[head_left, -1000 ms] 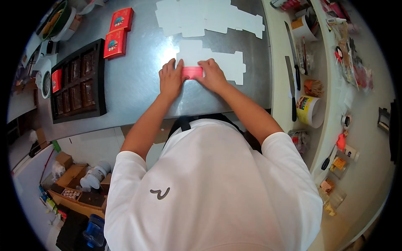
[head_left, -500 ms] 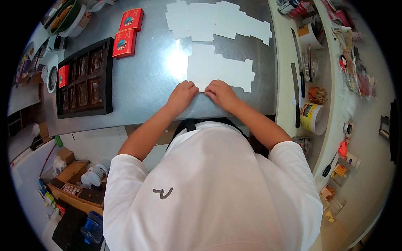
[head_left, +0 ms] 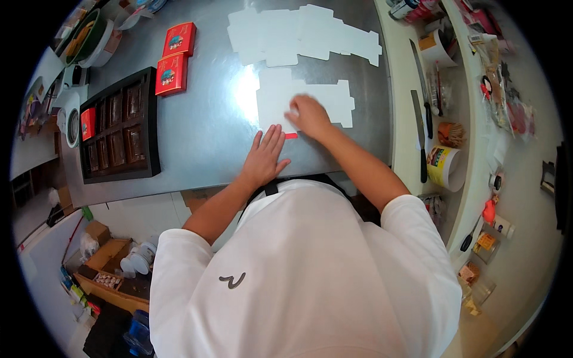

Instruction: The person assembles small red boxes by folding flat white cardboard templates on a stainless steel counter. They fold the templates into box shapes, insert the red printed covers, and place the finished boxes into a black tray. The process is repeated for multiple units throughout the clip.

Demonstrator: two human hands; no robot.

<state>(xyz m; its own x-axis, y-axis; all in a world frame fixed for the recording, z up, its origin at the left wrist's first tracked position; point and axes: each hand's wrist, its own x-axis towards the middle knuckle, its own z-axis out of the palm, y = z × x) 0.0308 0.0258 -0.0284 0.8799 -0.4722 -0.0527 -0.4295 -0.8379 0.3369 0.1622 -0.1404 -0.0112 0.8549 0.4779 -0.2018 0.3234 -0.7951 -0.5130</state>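
Note:
A flat white cardboard box blank lies on the steel table in front of me. Its near edge is folded up, and a red strip of its underside, a flap, shows there. My left hand rests flat at the blank's near left corner, fingers stretched and spread, fingertips touching the edge. Over the middle of the blank is my right hand, its fingers curled in and slightly blurred, with nothing visible in them. Whether it touches the card I cannot tell.
More white blanks lie overlapped at the far side. Two red boxes stand left of them, beside a black tray of dark wrapped blocks and one red box. Long knives lie on the right-hand shelf.
Both hands were pinching the near edge together. My left hand has flattened out at the corner; my right hand has lifted away toward the blank's middle. The red flap now shows.

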